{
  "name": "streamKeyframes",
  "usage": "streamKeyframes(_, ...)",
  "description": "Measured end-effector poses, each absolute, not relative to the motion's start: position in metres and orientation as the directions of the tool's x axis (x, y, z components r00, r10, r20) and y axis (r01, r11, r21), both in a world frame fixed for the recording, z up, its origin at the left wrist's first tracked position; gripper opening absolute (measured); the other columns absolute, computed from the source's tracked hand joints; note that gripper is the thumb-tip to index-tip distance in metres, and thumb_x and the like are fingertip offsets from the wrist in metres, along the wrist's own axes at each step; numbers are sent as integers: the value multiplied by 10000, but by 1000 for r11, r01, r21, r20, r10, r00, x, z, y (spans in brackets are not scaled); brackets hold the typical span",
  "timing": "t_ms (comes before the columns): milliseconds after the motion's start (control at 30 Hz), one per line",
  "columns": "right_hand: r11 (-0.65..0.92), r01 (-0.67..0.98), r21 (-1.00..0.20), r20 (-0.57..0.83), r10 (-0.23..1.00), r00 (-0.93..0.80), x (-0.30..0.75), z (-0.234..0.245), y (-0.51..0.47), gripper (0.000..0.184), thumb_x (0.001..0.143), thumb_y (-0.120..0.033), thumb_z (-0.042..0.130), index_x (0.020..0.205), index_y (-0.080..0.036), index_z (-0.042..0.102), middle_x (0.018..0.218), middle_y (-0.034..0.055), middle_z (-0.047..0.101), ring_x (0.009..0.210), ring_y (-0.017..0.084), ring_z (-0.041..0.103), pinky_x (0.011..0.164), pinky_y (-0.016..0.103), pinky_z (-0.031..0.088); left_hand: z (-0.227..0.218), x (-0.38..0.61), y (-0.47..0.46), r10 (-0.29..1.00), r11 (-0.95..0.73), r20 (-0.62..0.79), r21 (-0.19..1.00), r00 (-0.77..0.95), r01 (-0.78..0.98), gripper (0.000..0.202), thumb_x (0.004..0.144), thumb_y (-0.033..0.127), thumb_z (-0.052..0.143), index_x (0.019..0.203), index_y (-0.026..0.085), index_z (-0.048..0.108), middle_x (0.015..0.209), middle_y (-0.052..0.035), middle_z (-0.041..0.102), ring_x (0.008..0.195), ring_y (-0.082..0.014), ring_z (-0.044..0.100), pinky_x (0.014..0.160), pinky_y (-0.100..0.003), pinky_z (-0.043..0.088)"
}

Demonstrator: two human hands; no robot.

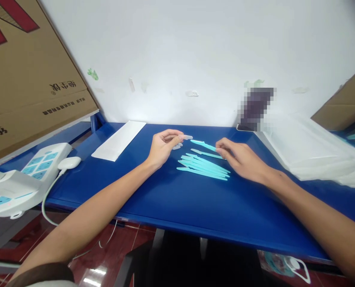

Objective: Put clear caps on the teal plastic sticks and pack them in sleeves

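Between the thumb and fingers of my left hand (pixel 163 146) is a small translucent blade cap (pixel 188 137), pointing right. My right hand (pixel 240 158) pinches a turquoise eyebrow razor (pixel 204 145) by its handle end. The razor's blade end faces the cap, with a small gap between them. Just below it, another eyebrow razor (pixel 205 153) lies on the blue table (pixel 171 203), partly behind my right fingers. Several more turquoise razors (pixel 204 167) lie fanned out in a pile nearer to me. A few loose clear caps (pixel 177 146) sit beside my left hand, partly hidden by it.
A white paper sleeve (pixel 119 141) lies at the left back. Farther left are a power strip (pixel 46 159) and a white charger (pixel 69 162) with its cable. A blurred phone (pixel 255 109) leans against the wall. White plastic bags (pixel 303 147) cover the right side.
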State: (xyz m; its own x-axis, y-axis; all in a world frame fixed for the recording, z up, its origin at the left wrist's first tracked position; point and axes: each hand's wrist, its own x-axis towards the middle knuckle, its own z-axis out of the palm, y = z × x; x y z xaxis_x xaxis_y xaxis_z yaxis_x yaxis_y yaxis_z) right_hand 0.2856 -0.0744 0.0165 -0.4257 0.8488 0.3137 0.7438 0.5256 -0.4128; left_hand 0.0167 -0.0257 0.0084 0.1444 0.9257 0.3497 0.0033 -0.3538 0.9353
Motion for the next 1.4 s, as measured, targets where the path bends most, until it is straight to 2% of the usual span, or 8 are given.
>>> streamKeyframes(400, 544, 703, -458, 334, 838, -431, 274, 21, -78, 236, 1043, -407, 386, 958, -234, 522, 772, 5, 610, 648, 166, 512, 636, 307, 371, 7, 22, -30, 874, -443, 403, 891, 270, 103, 275, 769, 443, 818, 850, 182, 789, 899, -84, 782, 804, -202, 704, 753, -333, 547)
streamKeyframes(567, 518, 774, -363, 356, 845, -399, 281, 13, -68, 263, 998, -410, 469, 903, -218, 621, 905, 67, 663, 826, 227, 593, 743, 360, 424, 11, -2, -17, 683, -726, 541, 433, 491, 533, 286, 949, 444, 617, 1039, 234, 790, 1042, -89, 735, 952, -239, 616, 854, -376, 465)
streamKeyframes(667, 451, 828, -332, 345, 875, -339, 288, 4, -57, 281, 969, -403, 499, 879, -201, 674, 995, 105, 654, 905, 261, 601, 818, 417, 452, 9, -21, -4, 648, -733, 440, 142, 621, 665, 338, 977, 451, 553, 1093, 230, 781, 1091, -110, 675, 947, -258, 561, 846, -386, 433)
streamKeyframes(767, 395, 852, -345, 299, 906, -299, 293, -3, -47, 293, 952, -406, 510, 901, -204, 716, 1085, 121, 643, 999, 292, 602, 884, 465, 460, 7, -31, 3, 668, -712, 332, 28, 666, 701, 374, 983, 467, 534, 1122, 219, 778, 1111, -123, 634, 926, -261, 534, 831, -390, 417)
streamKeyframes(967, 338, 847, -409, 289, 929, -232, 298, 0, -43, 350, 957, -494, 494, 958, -240, 736, 1171, 118, 632, 1087, 317, 563, 925, 518, 422, 9, -31, 2, 686, -699, 265, -17, 678, 715, 397, 1026, 431, 467, 1232, 244, 750, 1117, -130, 586, 924, -260, 498, 822, -391, 401)
streamKeyframes(1133, 387, 760, -521, 342, 911, -229, 294, 14, -56, 403, 923, -582, 545, 809, -211, 658, 983, 90, 630, 899, 248, 559, 761, 381, 441, 8, -28, 2, 649, -730, 273, -37, 710, 682, 360, 1034, 363, 466, 1152, 235, 782, 1086, -125, 615, 917, -252, 503, 817, -385, 386)
streamKeyframes(1267, 411, 799, -439, 304, 905, -299, 284, 16, -67, 383, 940, -552, 541, 784, -213, 626, 876, 47, 612, 726, 181, 544, 693, 341, 405, 6, -27, 3, 640, -737, 295, -27, 709, 676, 325, 1020, 345, 500, 1117, 220, 783, 1076, -118, 634, 932, -252, 513, 836, -388, 388)
streamKeyframes(1400, 450, 830, -331, 144, 893, -426, 277, 14, -74, 371, 957, -552, 500, 937, -228, 679, 1020, 80, 612, 823, 221, 575, 712, 365, 423, 6, -26, 1, 652, -726, 308, -9, 692, 688, 316, 1004, 364, 530, 1154, 211, 761, 1115, -123, 632, 959, -262, 513, 833, -385, 395)
